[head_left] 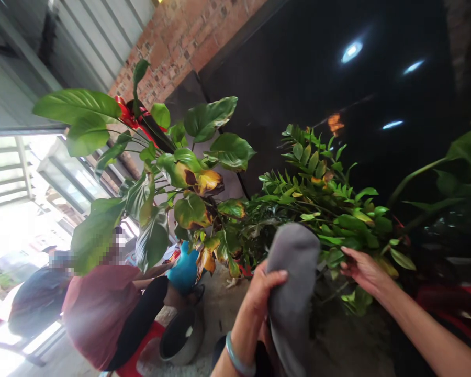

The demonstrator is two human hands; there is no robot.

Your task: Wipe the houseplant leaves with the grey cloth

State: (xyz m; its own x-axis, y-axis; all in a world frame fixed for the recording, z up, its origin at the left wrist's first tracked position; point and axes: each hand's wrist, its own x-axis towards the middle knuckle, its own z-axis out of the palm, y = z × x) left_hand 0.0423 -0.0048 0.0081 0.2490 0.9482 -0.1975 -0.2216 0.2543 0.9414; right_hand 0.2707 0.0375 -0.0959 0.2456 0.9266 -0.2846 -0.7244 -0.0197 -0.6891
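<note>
My left hand, with a pale bangle on its wrist, grips a long grey sole-shaped piece. The thumb lies across its near face. The piece has a rounded top and looks soft and matt; its lower end runs out of the picture. To the right, my right hand reaches toward a leafy green plant. Its fingers are slightly bent and apart, with nothing visible in them. The fingertips are at the lower leaves, but whether they touch I cannot tell.
A large potted plant with some yellowed, browned leaves stands ahead, a red ribbon behind it. At left a person in a dark red shirt sits on a red stool beside a dark bucket. A glossy black panel rises behind.
</note>
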